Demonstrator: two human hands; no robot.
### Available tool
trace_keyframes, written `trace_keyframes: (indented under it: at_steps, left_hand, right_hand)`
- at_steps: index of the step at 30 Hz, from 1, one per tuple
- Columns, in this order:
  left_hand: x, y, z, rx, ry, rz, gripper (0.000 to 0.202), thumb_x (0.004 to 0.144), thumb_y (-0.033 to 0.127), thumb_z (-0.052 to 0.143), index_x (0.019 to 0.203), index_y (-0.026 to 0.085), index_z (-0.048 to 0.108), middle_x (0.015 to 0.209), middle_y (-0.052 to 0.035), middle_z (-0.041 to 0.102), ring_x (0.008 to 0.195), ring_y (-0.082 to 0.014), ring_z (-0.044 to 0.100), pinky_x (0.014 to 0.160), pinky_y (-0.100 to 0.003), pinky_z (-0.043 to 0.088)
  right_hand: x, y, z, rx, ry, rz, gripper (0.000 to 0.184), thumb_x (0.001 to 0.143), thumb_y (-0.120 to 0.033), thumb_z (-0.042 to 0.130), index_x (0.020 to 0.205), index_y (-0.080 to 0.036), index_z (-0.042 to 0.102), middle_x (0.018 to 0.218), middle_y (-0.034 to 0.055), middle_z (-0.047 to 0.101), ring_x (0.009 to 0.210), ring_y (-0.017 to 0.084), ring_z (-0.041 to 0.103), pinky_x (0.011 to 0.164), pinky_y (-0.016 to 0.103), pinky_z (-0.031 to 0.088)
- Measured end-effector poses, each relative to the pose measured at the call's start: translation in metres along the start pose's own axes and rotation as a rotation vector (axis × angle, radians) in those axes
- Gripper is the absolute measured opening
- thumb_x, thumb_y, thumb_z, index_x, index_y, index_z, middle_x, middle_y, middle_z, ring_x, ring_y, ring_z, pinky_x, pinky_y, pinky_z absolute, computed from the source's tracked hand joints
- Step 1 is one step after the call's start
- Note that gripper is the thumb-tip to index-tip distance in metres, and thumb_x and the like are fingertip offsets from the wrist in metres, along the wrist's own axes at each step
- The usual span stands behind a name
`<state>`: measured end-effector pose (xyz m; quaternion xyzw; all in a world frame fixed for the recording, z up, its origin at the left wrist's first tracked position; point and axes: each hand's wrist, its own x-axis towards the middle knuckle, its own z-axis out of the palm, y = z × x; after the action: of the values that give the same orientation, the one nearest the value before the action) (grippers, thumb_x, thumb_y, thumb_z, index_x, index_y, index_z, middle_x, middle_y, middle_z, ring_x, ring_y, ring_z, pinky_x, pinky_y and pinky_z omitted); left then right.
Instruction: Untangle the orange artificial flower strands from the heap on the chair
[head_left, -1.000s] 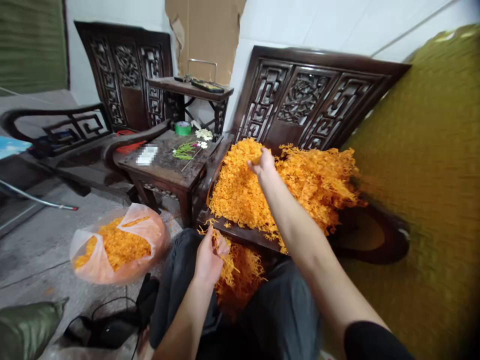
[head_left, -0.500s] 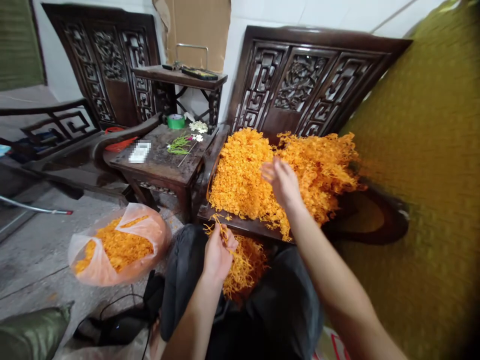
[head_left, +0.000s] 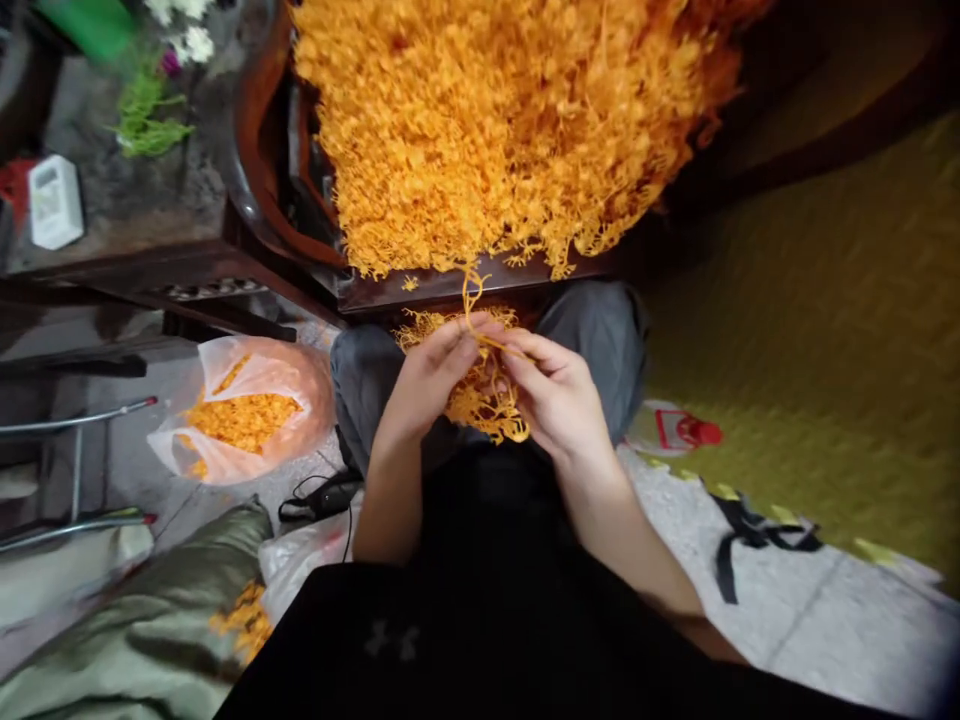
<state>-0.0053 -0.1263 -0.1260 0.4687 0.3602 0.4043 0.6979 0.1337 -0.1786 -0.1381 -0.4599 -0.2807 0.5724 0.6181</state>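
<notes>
Both hands meet above my lap. My left hand point(head_left: 442, 365) is closed, its thumb and fingers pinching a thin orange branching strand point(head_left: 472, 290) that loops up above the fingertips. From there the strand runs across to my right hand point(head_left: 559, 385), also closed in a pinch on it. Below and behind the fingers, a tangle of orange strands point(head_left: 491, 410) sits between my knees, partly hidden by the hands. Just beyond, a large heap of orange frilly pieces point(head_left: 450, 130) covers the dark wooden seat point(head_left: 390, 290), with one small loose piece point(head_left: 409, 284) at its front edge.
A plastic bag point(head_left: 289, 375) with more orange pieces stands on the floor at left. The side table point(head_left: 165, 220) carries green sprigs point(head_left: 150, 115), white flowers point(head_left: 196, 45), green tape point(head_left: 94, 25) and a white box point(head_left: 56, 200). A red-capped container point(head_left: 679, 430) lies at right.
My right hand has come back from the orange heap to my left hand and now pinches the strand with it. The view has tilted down toward my lap.
</notes>
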Motion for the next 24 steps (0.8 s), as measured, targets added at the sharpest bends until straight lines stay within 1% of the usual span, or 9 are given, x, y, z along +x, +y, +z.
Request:
trace_keyframes:
  at_steps: [3,6,9,11,14,16,18,21,24]
  left_hand:
    - [-0.002,-0.003,0.002,0.159,-0.017,0.041,0.035,0.083,0.047,0.079,0.108,0.022,0.077,0.114,-0.0092,0.076,0.108,-0.0224,0.070,0.094,-0.035,0.054]
    - [-0.002,-0.007,0.000,0.216,0.120,0.099,0.024,0.086,0.040,0.078,0.102,0.021,0.078,0.107,-0.0068,0.077,0.097,-0.0181,0.071,0.087,-0.030,0.055]
    - [0.000,-0.010,-0.004,0.218,0.281,0.139,0.023,0.088,0.042,0.076,0.098,0.021,0.075,0.090,-0.0024,0.075,0.080,-0.0134,0.069,0.071,-0.023,0.053]
    - [-0.001,-0.010,-0.008,0.233,0.322,0.154,0.025,0.090,0.044,0.074,0.099,0.021,0.073,0.078,0.0007,0.070,0.071,-0.0108,0.065,0.064,-0.021,0.050]
    - [-0.003,-0.008,-0.011,0.271,0.198,0.106,0.036,0.090,0.050,0.072,0.111,0.021,0.070,0.075,0.0014,0.068,0.068,-0.0106,0.064,0.065,-0.021,0.050]
    - [-0.004,-0.006,-0.011,0.274,0.081,0.055,0.046,0.084,0.051,0.078,0.118,0.021,0.068,0.080,0.0001,0.070,0.073,-0.0121,0.066,0.070,-0.023,0.052]
    - [-0.004,-0.006,-0.010,0.275,0.050,0.040,0.045,0.079,0.048,0.084,0.111,0.020,0.070,0.085,-0.0007,0.070,0.076,-0.0123,0.066,0.073,-0.024,0.052]
    - [-0.003,-0.005,-0.009,0.263,0.065,0.019,0.034,0.080,0.047,0.083,0.094,0.018,0.071,0.082,-0.0001,0.069,0.071,-0.0096,0.061,0.067,-0.021,0.048]
    - [-0.003,-0.006,-0.011,0.236,-0.038,-0.077,0.037,0.083,0.051,0.079,0.098,0.018,0.073,0.070,0.0023,0.062,0.055,-0.0065,0.050,0.053,-0.019,0.038]
  right_hand:
    - [-0.001,-0.002,0.000,0.070,0.032,0.003,0.020,0.083,-0.035,0.082,0.102,-0.027,0.081,0.123,0.0038,0.074,0.111,0.022,0.070,0.084,0.036,0.064]
    - [-0.004,-0.004,-0.002,0.151,-0.075,0.047,0.034,0.076,-0.026,0.088,0.109,-0.027,0.078,0.128,0.0041,0.072,0.120,0.023,0.068,0.099,0.042,0.060]
    - [-0.004,-0.005,-0.008,0.117,-0.151,0.054,0.053,0.069,-0.019,0.092,0.117,-0.029,0.074,0.125,0.0030,0.071,0.115,0.022,0.068,0.093,0.039,0.062]
    - [-0.004,-0.003,-0.011,-0.015,-0.164,0.045,0.049,0.069,-0.020,0.091,0.115,-0.027,0.074,0.114,0.0029,0.073,0.101,0.019,0.070,0.082,0.034,0.063]
    - [-0.003,-0.003,-0.013,-0.206,-0.079,-0.053,0.026,0.074,-0.023,0.088,0.098,-0.021,0.077,0.093,0.0019,0.073,0.079,0.015,0.067,0.068,0.029,0.058]
    - [-0.003,-0.005,-0.012,-0.325,-0.022,-0.160,0.017,0.078,-0.022,0.085,0.093,-0.021,0.079,0.091,0.0020,0.072,0.074,0.013,0.064,0.062,0.027,0.052]
    - [-0.003,-0.008,-0.012,-0.442,-0.029,-0.252,0.014,0.082,-0.022,0.082,0.096,-0.023,0.081,0.096,0.0028,0.072,0.079,0.014,0.064,0.064,0.029,0.051]
    - [-0.003,-0.009,-0.012,-0.520,-0.025,-0.359,0.015,0.085,-0.020,0.079,0.098,-0.027,0.083,0.098,0.0032,0.071,0.090,0.017,0.065,0.077,0.034,0.052]
    - [-0.003,-0.007,-0.010,-0.502,0.068,-0.399,0.014,0.083,-0.020,0.081,0.094,-0.028,0.084,0.095,0.0028,0.066,0.089,0.017,0.063,0.077,0.034,0.052]
